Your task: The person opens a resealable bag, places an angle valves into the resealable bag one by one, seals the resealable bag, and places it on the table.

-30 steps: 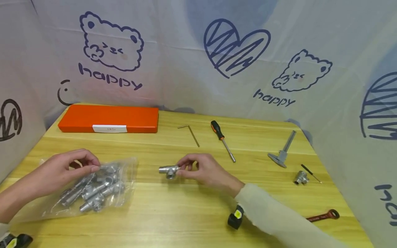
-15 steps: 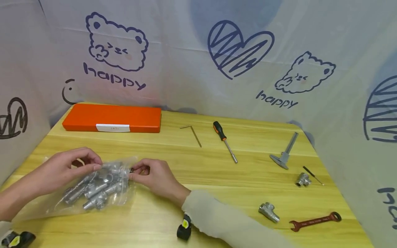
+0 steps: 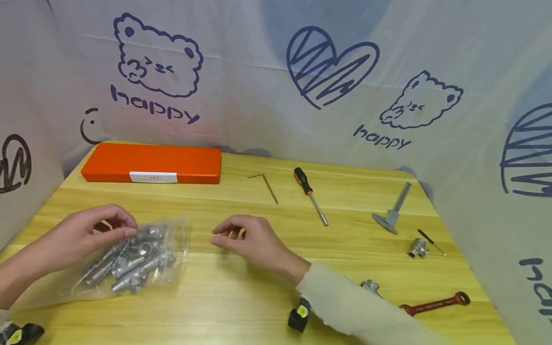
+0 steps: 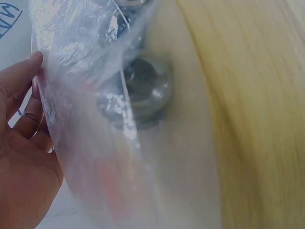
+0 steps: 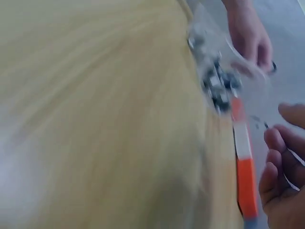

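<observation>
A clear plastic bag (image 3: 172,239) of several silver pipe fittings (image 3: 138,261) lies on the wooden table (image 3: 241,297) at the left. My left hand (image 3: 108,230) pinches the bag's upper edge between thumb and fingers. The left wrist view shows the bag (image 4: 86,143) close up, with a fitting (image 4: 147,90) blurred behind the film and the left hand (image 4: 24,157) beside it. My right hand (image 3: 228,237) hovers low over the table right of the bag, apart from it, fingers loosely curled with nothing seen in them. The blurred right wrist view shows its fingers (image 5: 281,162) and the bag (image 5: 219,86).
An orange case (image 3: 151,164) lies at the back left. A hex key (image 3: 267,186), screwdriver (image 3: 308,191), caliper (image 3: 394,211), small fitting (image 3: 417,247) and thin black tool (image 3: 431,241) lie further right. A tee fitting (image 3: 370,286) and red wrench (image 3: 435,303) lie near my right sleeve. Printed sheets wall the table.
My right hand left the tee fitting on the table at the right, reached to the bag's mouth, then drew back to the right. The left hand kept its pinch on the bag.
</observation>
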